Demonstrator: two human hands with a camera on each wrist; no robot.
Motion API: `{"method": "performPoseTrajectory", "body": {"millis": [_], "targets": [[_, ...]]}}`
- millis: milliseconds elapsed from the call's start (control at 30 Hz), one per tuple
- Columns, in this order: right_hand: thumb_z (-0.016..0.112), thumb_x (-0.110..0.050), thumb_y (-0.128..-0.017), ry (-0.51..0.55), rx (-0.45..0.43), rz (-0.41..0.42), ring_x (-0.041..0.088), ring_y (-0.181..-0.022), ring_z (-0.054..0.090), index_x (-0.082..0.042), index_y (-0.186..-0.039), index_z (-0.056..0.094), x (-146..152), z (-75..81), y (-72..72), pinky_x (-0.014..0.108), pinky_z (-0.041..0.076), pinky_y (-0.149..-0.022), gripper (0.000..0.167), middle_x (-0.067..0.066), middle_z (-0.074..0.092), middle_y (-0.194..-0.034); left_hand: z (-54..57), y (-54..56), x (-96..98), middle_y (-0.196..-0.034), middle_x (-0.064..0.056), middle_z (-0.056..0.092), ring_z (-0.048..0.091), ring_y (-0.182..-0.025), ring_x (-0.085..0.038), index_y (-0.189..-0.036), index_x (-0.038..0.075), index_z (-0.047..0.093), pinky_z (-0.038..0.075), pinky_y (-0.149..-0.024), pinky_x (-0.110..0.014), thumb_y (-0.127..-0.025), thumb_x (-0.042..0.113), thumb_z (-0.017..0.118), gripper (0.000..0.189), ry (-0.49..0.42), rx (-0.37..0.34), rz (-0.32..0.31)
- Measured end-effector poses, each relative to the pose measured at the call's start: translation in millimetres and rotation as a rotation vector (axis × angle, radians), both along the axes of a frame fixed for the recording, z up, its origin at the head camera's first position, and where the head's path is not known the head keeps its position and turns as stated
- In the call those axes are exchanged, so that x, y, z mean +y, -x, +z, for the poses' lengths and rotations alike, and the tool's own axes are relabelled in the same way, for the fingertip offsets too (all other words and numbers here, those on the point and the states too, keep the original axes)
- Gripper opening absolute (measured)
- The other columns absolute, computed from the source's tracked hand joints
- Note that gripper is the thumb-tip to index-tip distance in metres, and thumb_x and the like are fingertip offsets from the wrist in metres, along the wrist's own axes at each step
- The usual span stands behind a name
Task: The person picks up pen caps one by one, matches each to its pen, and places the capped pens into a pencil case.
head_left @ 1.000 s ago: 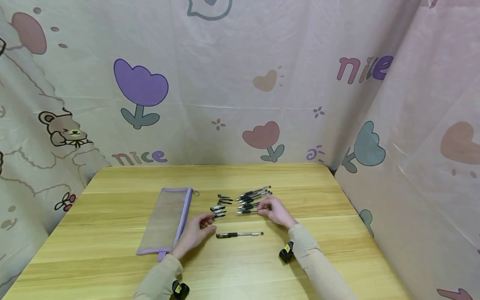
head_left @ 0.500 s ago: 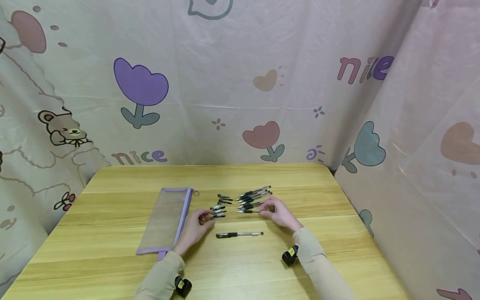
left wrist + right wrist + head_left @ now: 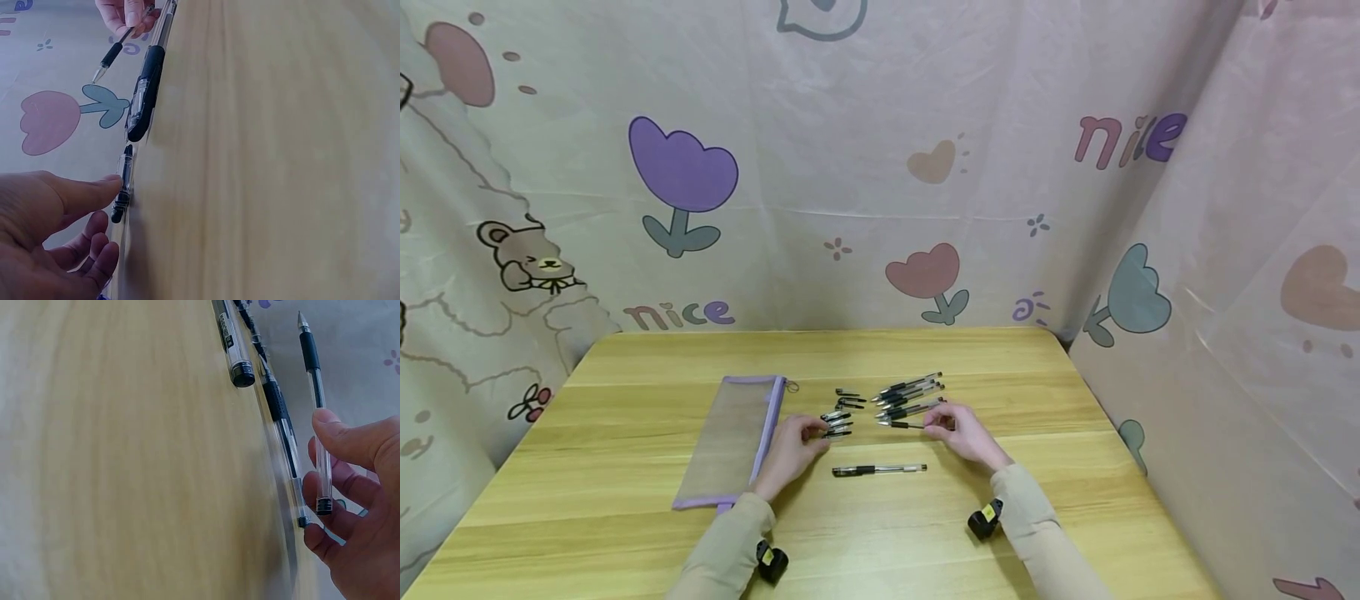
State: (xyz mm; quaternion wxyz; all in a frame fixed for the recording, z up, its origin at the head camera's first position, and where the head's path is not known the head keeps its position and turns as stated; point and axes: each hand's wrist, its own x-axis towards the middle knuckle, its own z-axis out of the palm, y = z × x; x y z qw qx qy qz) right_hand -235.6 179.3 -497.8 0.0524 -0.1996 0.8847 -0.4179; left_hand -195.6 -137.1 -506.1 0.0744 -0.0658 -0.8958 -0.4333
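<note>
My right hand point(image 3: 958, 432) pinches an uncapped gel pen point(image 3: 310, 351) by its clear barrel, between thumb and fingers. This pen has a black grip and its bare tip points left in the head view. My left hand point(image 3: 792, 454) is at the small group of black-and-clear pen caps point(image 3: 837, 423), with thumb and fingers parted. In the left wrist view, its thumb tip overlaps the edge of a pen cap point(image 3: 127, 164). Several more uncapped pens point(image 3: 910, 390) lie side by side beyond my right hand. One capped pen point(image 3: 880, 470) lies crosswise between my hands, nearer to me.
A mesh zip pouch with purple edging point(image 3: 722, 442) lies flat to the left, partly behind my left wrist. All of it rests on a wooden table point(image 3: 880, 550). A patterned curtain point(image 3: 850, 167) hangs behind the table and at both sides.
My right hand has drawn slightly right and toward me, with the gel pen coming away from the other pens. My left hand has shifted only a little at the caps.
</note>
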Motion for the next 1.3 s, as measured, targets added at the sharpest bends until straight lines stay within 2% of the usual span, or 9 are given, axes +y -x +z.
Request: {"method": "performPoseTrajectory", "body": {"millis": [267, 633, 900, 1300], "targets": [[0.071, -0.009, -0.09, 0.015, 0.026, 0.005, 0.009, -0.085, 0.059, -0.01, -0.1, 0.071, 1.8, -3.9, 1.0, 0.02, 0.051, -0.077, 0.01, 0.005, 0.07, -0.097, -0.9, 3.0, 0.1, -0.091, -0.009, 0.069, 0.058, -0.085, -0.019, -0.095, 0.004, 0.075, 0.047, -0.078, -0.031, -0.081, 0.001, 0.079, 0.015, 0.028, 0.022, -0.006], [0.07, -0.011, -0.091, 0.023, 0.033, 0.017, 0.011, -0.086, 0.06, -0.008, -0.101, 0.071, -0.1, -1.2, 0.2, 0.02, 0.051, -0.076, 0.01, 0.006, 0.071, -0.097, -2.2, 3.6, 0.1, -0.088, -0.009, 0.07, 0.06, -0.081, -0.019, -0.092, 0.003, 0.075, 0.048, -0.074, -0.028, -0.079, -0.002, 0.079, 0.015, 0.026, 0.056, -0.013], [0.071, -0.009, -0.091, 0.03, 0.046, 0.021, 0.01, -0.084, 0.059, -0.008, -0.1, 0.071, -1.1, 0.0, -0.5, 0.02, 0.051, -0.075, 0.009, 0.006, 0.071, -0.097, 0.4, 3.5, 2.8, -0.09, -0.008, 0.068, 0.06, -0.084, -0.019, -0.097, 0.005, 0.074, 0.048, -0.076, -0.03, -0.08, 0.001, 0.08, 0.019, 0.032, 0.018, -0.006], [0.071, -0.01, -0.091, 0.039, 0.018, 0.019, 0.01, -0.084, 0.059, -0.008, -0.1, 0.071, -0.3, -1.1, -0.2, 0.02, 0.05, -0.075, 0.009, 0.007, 0.071, -0.097, 0.0, 5.1, 4.0, -0.092, -0.006, 0.069, 0.062, -0.087, -0.021, -0.09, 0.009, 0.076, 0.051, -0.081, -0.038, -0.08, 0.003, 0.081, 0.012, 0.077, 0.005, 0.01]]}}
